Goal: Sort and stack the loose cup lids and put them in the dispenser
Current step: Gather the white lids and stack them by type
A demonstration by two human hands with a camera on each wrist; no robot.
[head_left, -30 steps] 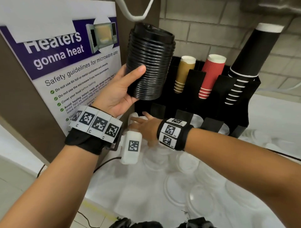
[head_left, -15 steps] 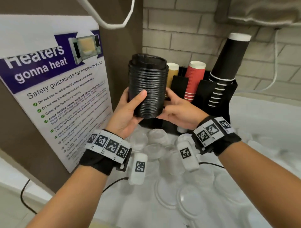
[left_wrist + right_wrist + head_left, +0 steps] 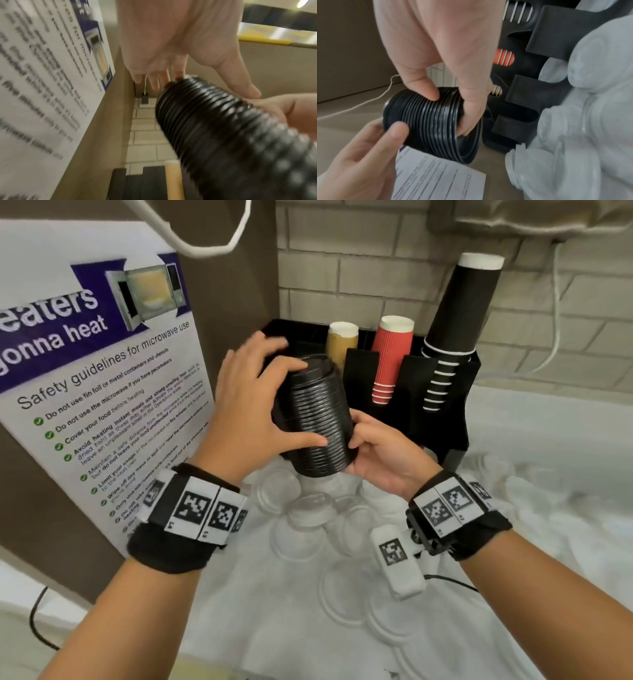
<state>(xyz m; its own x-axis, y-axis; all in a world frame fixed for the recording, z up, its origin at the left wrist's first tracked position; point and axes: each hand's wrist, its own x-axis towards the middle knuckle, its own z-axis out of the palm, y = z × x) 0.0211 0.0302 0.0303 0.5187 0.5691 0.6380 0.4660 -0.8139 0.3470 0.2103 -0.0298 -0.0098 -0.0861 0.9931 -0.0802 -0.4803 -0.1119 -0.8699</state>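
Stack position: the stack of black lids [image 3: 317, 419] is held in the air, tilted, just in front of the black dispenser [image 3: 442, 419] and above the clear lids [image 3: 308, 508] lying loose on the counter [image 3: 548, 419].
Left hand: the left hand [image 3: 250, 412] spans the stack, with the fingers [image 3: 291, 366] curled over the top lid and the thumb pressed against the side lower down.
Right hand: the right hand [image 3: 383, 457] grips the bottom end, thumb on the ribbed side and fingers tucked under the lowest lid.
Risk, separation: the lids appear only nested, so a loosened squeeze at either end could let the column bow and shed lids.
Risk, insertion: the tilt would likely catch the stack's edge on the dispenser wall.
Risk, neighbours: the tan cups [image 3: 337, 344] and red cups [image 3: 390, 361] stand close behind; a wide swing could knock them.
Risk, mixing: dropped black lids would land among the clear lids and undo the sorting.
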